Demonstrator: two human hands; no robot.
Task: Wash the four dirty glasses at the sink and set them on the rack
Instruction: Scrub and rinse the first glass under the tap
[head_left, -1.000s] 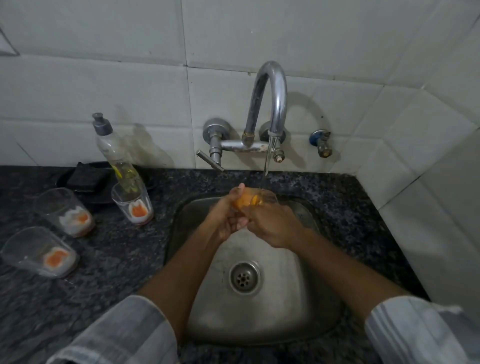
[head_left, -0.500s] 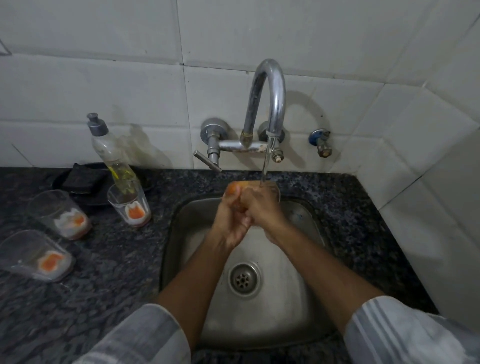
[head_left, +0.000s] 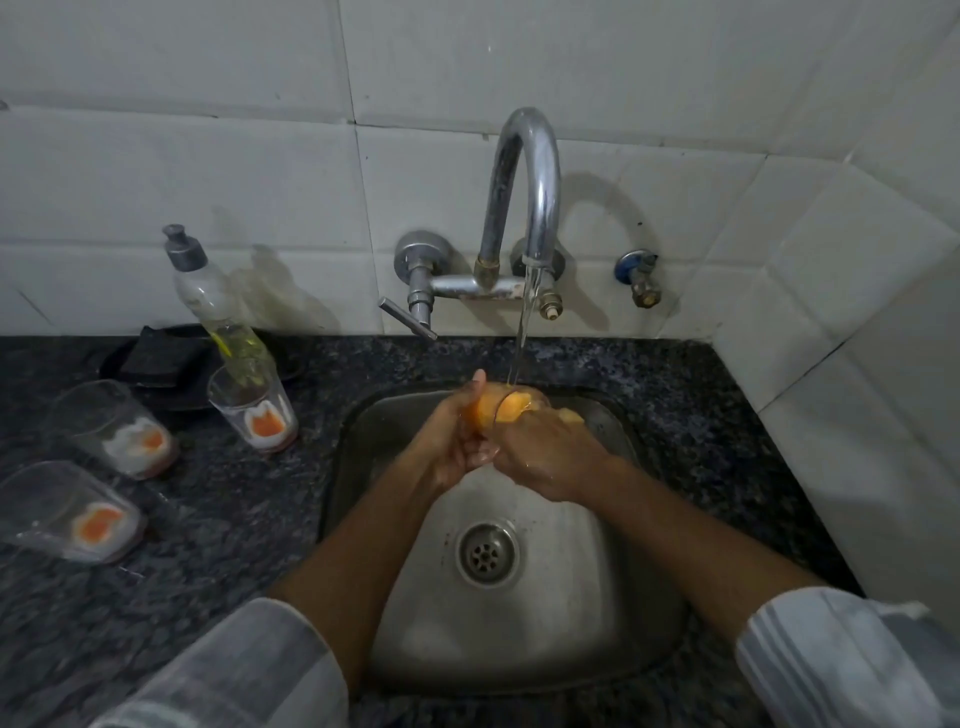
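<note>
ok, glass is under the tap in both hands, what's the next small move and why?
Probably keep turning the glass under the running water while the right hand rubs it; orange residue still shows in it, so the left hand shouldn't let go.

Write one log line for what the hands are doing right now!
step: rinsing glass under tap stream | left hand: holds glass | right hand: holds glass | waiting: three dirty glasses on counter | rack: unseen

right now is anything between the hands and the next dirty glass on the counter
Nothing visible blocks the way. Both the left hand and right hand hold a glass under the tap. The nearest dirty glass stands on open counter left of the sink, the soap bottle behind it.
</note>
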